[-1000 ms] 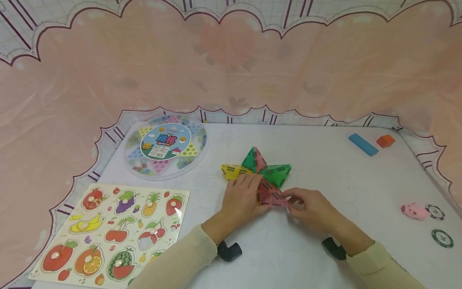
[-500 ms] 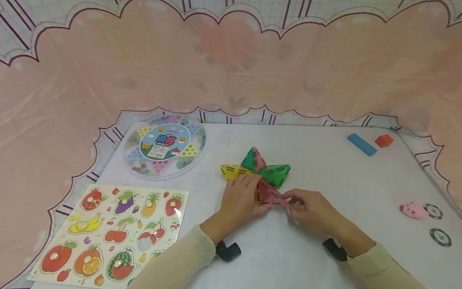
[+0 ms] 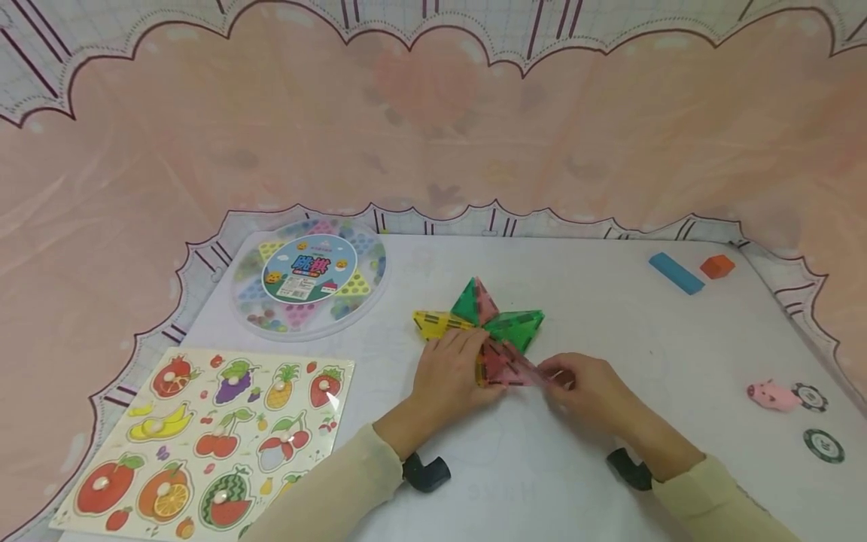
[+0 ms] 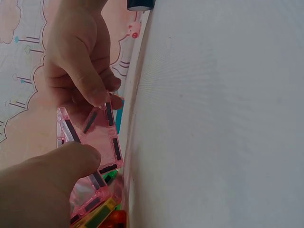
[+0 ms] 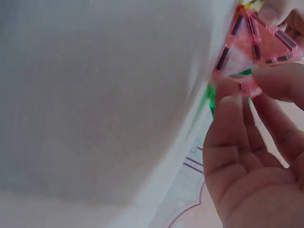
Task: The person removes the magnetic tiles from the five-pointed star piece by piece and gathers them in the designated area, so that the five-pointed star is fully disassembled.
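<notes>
A star of translucent magnetic tiles, with green (image 3: 516,327), yellow (image 3: 436,322) and pink points, lies mid-table in the head view. My left hand (image 3: 447,369) holds its near-left side, covering part of it, and the thumb (image 4: 78,159) presses on a pink tile in the left wrist view. My right hand (image 3: 582,388) pinches the outer corner of a pink triangular magnetic tile (image 4: 102,135) between thumb and fingertips. This tile is tilted beside another pink triangle (image 3: 500,367) at the star's near side. The right wrist view shows the pinching fingers (image 5: 228,114) close up.
A fruit peg puzzle board (image 3: 183,436) lies at the left, with a round Chinese checkers box (image 3: 369,297) behind it. At the right are a blue block (image 3: 677,272), an orange block (image 3: 717,266), a pink toy pig (image 3: 772,395) and two chips (image 3: 823,446).
My right hand has shifted slightly right, and the pink tile it pinches has swung outward from the neighbouring pink triangle. The left hand stays in place on the star.
</notes>
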`<state>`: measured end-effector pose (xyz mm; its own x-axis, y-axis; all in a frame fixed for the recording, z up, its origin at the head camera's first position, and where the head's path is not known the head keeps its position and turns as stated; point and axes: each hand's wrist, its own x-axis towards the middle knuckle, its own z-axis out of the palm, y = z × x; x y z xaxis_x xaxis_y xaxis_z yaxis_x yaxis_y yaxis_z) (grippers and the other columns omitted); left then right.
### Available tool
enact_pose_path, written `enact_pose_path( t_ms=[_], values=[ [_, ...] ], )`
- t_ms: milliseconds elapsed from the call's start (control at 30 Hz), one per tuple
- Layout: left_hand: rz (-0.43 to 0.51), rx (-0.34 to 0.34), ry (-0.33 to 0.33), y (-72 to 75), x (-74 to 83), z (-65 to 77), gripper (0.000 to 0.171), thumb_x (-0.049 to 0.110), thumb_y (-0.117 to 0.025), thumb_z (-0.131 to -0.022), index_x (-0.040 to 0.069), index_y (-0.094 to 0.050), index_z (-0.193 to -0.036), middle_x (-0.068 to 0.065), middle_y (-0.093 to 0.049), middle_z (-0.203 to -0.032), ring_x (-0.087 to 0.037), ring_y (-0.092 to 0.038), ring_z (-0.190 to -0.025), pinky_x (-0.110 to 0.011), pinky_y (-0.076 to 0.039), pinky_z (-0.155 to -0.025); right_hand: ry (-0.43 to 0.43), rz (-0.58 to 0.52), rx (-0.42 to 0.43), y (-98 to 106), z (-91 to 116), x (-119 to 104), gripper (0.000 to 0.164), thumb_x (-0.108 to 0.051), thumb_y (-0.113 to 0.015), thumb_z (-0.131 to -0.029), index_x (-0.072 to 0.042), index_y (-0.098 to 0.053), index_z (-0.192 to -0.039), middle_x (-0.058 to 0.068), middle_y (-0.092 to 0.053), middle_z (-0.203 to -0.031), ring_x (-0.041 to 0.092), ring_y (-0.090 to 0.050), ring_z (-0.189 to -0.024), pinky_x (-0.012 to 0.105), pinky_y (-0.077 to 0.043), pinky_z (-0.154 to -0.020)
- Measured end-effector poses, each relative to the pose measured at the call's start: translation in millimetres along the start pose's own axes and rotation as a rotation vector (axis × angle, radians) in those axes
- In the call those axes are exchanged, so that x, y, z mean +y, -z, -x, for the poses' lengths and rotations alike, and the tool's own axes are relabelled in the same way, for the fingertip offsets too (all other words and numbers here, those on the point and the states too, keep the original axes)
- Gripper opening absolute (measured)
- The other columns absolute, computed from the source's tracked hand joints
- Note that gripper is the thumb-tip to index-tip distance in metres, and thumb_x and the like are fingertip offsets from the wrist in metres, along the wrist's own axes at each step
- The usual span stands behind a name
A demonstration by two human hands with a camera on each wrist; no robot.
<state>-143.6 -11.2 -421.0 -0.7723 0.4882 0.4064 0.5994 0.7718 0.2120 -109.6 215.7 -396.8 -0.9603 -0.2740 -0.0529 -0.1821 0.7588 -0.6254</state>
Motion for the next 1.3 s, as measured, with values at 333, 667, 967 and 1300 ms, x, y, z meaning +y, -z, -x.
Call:
enact_pose_path(
  t_ms=[333, 667, 967, 1300],
  values=[
    [0.015, -0.004, -0.004, -1.7, -1.2, 1.6, 0.074, 0.060, -0.065, -0.067, 0.013, -0.048, -0.122, 0.001, -0.052, -0.120, -0.017, -0.043, -0.107, -0.035, -0.039, -0.081, -0.164, -0.193, -0.132, 6.4, -5.9, 12.0, 0.042, -0.028, -0.067, -0.080, -0.012, -0.057, -0.117, -0.001, -0.063, -0.094, 0.015, -0.056, -0.088, 0.034, -0.046, -0.075],
    [0.066, -0.048, 0.014, -2.9, -3.2, 3.8, 0.072, 0.059, -0.063, -0.070, 0.014, -0.045, -0.123, 0.002, -0.049, -0.122, -0.015, -0.040, -0.111, -0.036, -0.039, -0.086, -0.238, -0.451, -0.264, 5.4, -10.6, 22.7, 0.053, -0.029, -0.065, -0.081, -0.013, -0.047, -0.128, 0.009, -0.058, -0.098, 0.021, -0.055, -0.081, 0.032, -0.046, -0.070],
    [0.111, -0.064, 0.020, -2.8, -5.5, 4.1, 0.073, 0.058, -0.065, -0.070, 0.014, -0.043, -0.124, 0.002, -0.047, -0.123, -0.015, -0.039, -0.111, -0.036, -0.038, -0.088, -0.203, -0.518, -0.234, 2.1, -13.2, 21.6, 0.048, -0.028, -0.065, -0.081, -0.004, -0.053, -0.121, 0.009, -0.059, -0.102, 0.021, -0.056, -0.085, 0.028, -0.047, -0.075],
    [0.173, -0.056, 0.025, -2.4, -7.2, 3.2, 0.072, 0.053, -0.067, -0.070, 0.013, -0.043, -0.124, 0.002, -0.048, -0.122, -0.015, -0.040, -0.109, -0.034, -0.037, -0.090, -0.216, -0.233, -0.151, 26.1, 3.9, 40.6, 0.046, -0.039, -0.062, -0.082, -0.014, -0.056, -0.120, 0.005, -0.055, -0.113, 0.023, -0.047, -0.099, 0.033, -0.046, -0.079]
  ],
)
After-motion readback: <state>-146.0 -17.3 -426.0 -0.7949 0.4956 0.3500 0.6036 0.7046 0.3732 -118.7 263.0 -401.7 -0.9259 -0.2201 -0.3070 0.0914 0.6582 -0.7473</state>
